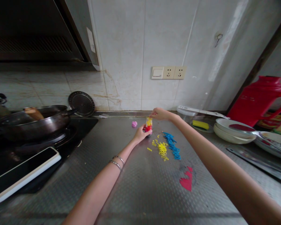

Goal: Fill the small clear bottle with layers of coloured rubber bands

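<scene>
My left hand (141, 133) is wrapped round a small clear bottle (149, 124), which stands upright on the metal counter. Red bits fill its lower part and yellow bits lie above them. At the bottle's mouth, the fingers of my right hand (160, 114) are pinched together; yellow shows just under the fingertips, but what they hold is hidden. Nearer to me lies a loose pile of short yellow strips (162, 150), with a few strays beside it. Blue strips (172, 145) form a pile to its right. A small pink lump (134, 124) sits left of the bottle.
A jagged red flat piece (186, 180) lies at the front right of the counter (121, 193). On the left are a pan (35, 125) on the stove and a white-edged phone-like slab (25, 175). Bowls (234, 132), a yellow sponge (200, 125) and a red thermos (256, 100) stand right.
</scene>
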A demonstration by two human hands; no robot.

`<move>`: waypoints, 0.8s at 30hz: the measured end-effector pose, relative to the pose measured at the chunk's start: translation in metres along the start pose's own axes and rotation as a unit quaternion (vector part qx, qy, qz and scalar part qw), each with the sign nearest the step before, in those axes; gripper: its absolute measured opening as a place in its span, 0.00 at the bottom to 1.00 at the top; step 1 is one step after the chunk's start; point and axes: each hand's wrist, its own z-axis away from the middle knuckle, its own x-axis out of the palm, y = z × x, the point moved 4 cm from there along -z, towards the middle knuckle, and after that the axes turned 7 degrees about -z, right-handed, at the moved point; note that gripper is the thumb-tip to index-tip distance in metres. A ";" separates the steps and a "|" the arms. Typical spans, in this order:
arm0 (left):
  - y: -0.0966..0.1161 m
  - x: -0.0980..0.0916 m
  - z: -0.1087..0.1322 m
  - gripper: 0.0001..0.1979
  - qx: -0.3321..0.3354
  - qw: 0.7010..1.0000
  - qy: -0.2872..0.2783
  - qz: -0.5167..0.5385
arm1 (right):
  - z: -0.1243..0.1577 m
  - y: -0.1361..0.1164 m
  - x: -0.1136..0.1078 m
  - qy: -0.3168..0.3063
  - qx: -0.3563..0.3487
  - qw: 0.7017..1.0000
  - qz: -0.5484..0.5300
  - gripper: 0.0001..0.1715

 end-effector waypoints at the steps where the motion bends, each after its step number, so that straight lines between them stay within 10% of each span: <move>1: 0.000 0.000 0.000 0.19 -0.001 1.000 0.001 0.000 | 0.001 0.001 -0.001 0.000 0.001 1.000 -0.009 0.19; 13: 0.002 0.000 0.001 0.20 -0.014 1.000 0.001 0.008 | 0.014 0.018 -0.007 0.099 -0.020 0.994 -0.041 0.21; 24: -0.002 0.002 -0.001 0.21 -0.001 1.000 0.002 0.003 | 0.034 0.074 0.087 -0.036 0.028 0.999 -0.017 0.20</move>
